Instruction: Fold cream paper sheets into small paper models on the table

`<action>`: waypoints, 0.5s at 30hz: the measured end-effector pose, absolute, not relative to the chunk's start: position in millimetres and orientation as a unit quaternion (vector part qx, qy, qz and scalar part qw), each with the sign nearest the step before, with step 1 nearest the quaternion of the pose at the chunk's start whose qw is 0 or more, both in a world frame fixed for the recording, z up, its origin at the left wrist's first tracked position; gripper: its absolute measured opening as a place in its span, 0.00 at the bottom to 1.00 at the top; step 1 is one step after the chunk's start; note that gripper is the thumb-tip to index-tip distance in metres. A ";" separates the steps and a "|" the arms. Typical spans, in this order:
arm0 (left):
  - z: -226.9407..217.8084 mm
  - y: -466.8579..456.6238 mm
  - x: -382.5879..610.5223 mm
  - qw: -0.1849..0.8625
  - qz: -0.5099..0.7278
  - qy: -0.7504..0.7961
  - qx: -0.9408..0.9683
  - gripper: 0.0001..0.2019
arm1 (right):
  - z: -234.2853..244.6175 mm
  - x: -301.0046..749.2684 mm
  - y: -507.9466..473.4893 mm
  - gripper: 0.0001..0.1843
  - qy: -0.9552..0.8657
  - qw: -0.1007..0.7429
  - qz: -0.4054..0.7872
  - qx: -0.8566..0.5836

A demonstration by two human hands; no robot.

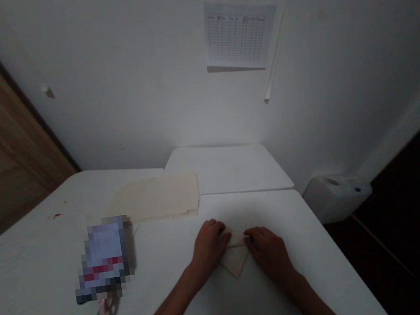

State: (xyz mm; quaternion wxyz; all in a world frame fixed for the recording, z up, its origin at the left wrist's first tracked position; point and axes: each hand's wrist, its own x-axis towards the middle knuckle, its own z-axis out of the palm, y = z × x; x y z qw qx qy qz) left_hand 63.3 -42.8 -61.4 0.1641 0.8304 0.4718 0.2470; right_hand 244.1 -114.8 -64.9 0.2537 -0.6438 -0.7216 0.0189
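Observation:
A small piece of folded paper (237,264) lies on the white table, its pointed corner toward me and a straight fold line running across it. My left hand (211,244) grips its left edge, thumb and fingers pinched together there. On the opposite edge, my right hand (268,248) pinches the paper with curled fingers. Between the two hands the paper's upper part shows; its outer edges are hidden under the fingers.
A stack of cream paper sheets (161,198) lies to the left on the white tables (175,298). Nearer stands a blurred-out blue item (104,255) with a pink strap (106,310). A printed chart (239,36) hangs on the wall; a white container (334,194) is beyond the right edge.

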 end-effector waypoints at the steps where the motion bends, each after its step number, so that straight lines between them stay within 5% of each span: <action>1: -61.7 -42.6 63.0 0.163 0.253 0.470 0.830 0.04 | -65.1 244.6 -113.8 0.09 -0.721 0.252 0.020 -0.646; 11: -66.3 -38.2 66.1 0.170 0.300 0.458 0.819 0.03 | -62.3 246.3 -105.5 0.10 -0.719 0.248 0.037 -0.648; 15: -67.3 -35.4 64.8 0.178 0.292 0.445 0.828 0.12 | -62.4 247.7 -102.5 0.08 -0.721 0.243 0.040 -0.647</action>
